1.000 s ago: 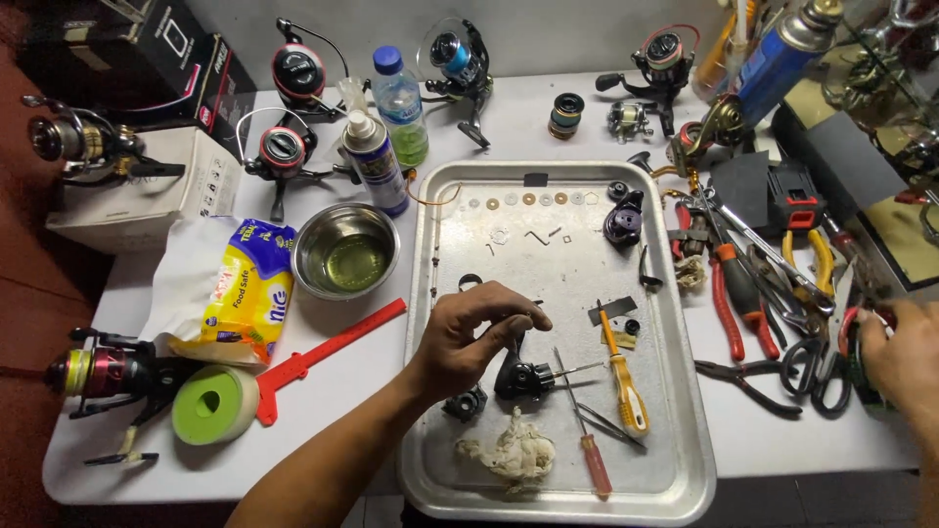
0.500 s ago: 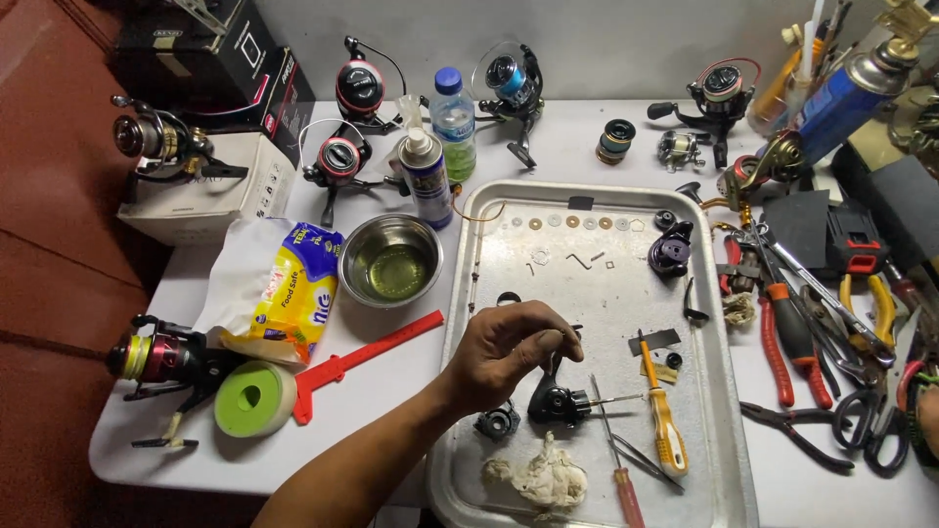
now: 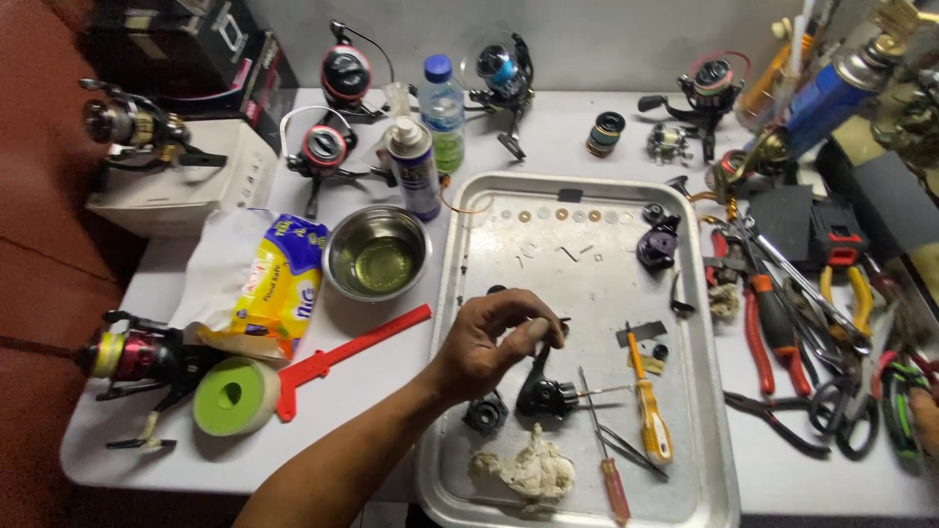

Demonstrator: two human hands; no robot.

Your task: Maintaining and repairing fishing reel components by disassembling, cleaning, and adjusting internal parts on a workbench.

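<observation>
My left hand [image 3: 494, 342] reaches over a metal tray [image 3: 452, 293] and pinches the upright stem of a black reel body [image 3: 548, 396] that stands on the tray. A small black ring part [image 3: 486, 413] lies just left of the reel body, and a dirty white rag [image 3: 533, 469] lies in front of it. To its right are a yellow-handled screwdriver [image 3: 650, 416], tweezers and a red-handled screwdriver [image 3: 613, 481]. Only a sliver of my right hand [image 3: 926, 422] shows at the right edge, beside a green and black tool [image 3: 895, 396]. I cannot see its fingers.
Small washers [image 3: 562, 213] and a purple part [image 3: 655, 244] lie at the tray's far end. Left of the tray are a steel bowl of yellowish liquid [image 3: 377, 256], a spray can [image 3: 414, 166], a red plastic tool [image 3: 342, 352] and a green tape roll [image 3: 235, 396]. Pliers [image 3: 768, 313] crowd the right side.
The view has swung so the tray sits further right and lower. My left hand stays pinched on the reel body. My right hand has slid almost out of view at the right.
</observation>
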